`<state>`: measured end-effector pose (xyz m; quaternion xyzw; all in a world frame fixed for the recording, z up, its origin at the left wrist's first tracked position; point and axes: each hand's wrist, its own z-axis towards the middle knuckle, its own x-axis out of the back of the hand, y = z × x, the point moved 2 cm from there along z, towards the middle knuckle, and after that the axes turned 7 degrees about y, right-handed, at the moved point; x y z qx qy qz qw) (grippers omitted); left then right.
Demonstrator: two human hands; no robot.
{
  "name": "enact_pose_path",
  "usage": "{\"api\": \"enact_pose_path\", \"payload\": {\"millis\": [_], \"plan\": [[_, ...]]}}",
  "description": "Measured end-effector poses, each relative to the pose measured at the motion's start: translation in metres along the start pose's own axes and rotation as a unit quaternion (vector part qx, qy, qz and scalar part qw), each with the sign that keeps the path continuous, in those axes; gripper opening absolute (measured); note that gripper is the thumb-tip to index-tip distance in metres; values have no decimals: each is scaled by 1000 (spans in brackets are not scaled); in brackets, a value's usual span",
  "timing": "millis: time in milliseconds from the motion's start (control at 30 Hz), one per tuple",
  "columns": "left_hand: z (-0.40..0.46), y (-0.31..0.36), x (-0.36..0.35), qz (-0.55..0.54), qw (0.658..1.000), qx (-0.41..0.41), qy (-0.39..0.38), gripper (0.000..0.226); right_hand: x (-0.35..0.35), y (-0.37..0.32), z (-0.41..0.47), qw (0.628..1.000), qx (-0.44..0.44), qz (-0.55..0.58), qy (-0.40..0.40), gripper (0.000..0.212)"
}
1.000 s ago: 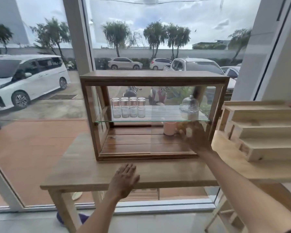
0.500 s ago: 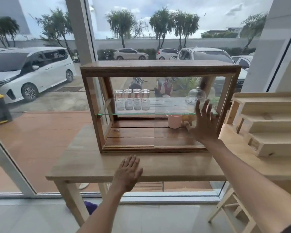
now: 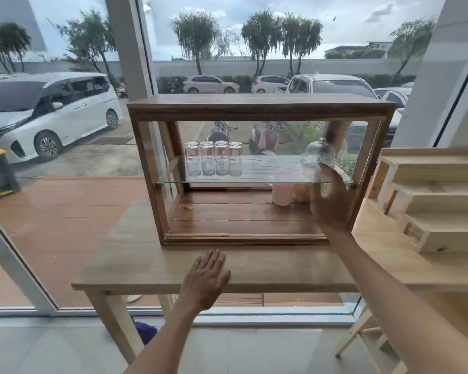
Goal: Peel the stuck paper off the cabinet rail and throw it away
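- Head view: the wooden cabinet (image 3: 257,168) sits toward the back edge of the table (image 3: 146,265), right up by the window (image 3: 65,130), with its front open toward me.
- The cabinet rail (image 3: 243,237) runs along the bottom front, a darker grooved strip. Honestly can't make out any stuck paper on it from here, too small or hidden.
- My right hand (image 3: 328,203) is up at the cabinet's right end, fingers spread wide, palm facing in, gripping nothing. It's in front of the glass shelf (image 3: 254,179) edge, just below the glass dome (image 3: 318,157).
- My left hand (image 3: 206,279) lies flat and open over the table's front edge, holding nothing.
- Four glass jars (image 3: 214,161) line the shelf's left part; a pink cup (image 3: 282,194) stands on the cabinet floor near my right hand.
- Open room: bare tabletop between the rail and the front edge, and the left half of the cabinet floor.
- Pale wooden steps (image 3: 438,198) crowd the right side.
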<state>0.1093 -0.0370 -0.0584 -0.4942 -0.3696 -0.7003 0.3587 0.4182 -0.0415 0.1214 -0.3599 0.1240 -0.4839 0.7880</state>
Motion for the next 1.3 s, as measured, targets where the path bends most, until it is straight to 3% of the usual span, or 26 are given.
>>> {"api": "enact_pose_path", "payload": {"millis": [67, 200, 367, 800, 1100, 1300], "plan": [[0, 0, 0, -1, 1000, 0, -1, 83, 15, 13, 14, 992, -110, -1, 64, 44], [1, 0, -1, -6, 1000, 1, 7, 85, 18, 25, 25, 982, -186, -9, 14, 41], [2, 1, -3, 9, 1000, 8, 6, 77, 9, 16, 15, 981, -191, -25, 23, 60], [3, -3, -5, 10, 1000, -1, -10, 70, -33, -35, -29, 975, -185, 59, -110, 60], [1, -1, -3, 12, 1000, 2, -17, 67, -61, -72, -49, 948, -220, 108, -205, 67], [2, 1, 1, 8, 1000, 0, -5, 82, -64, -76, -54, 942, -212, 128, -225, 67]]}}
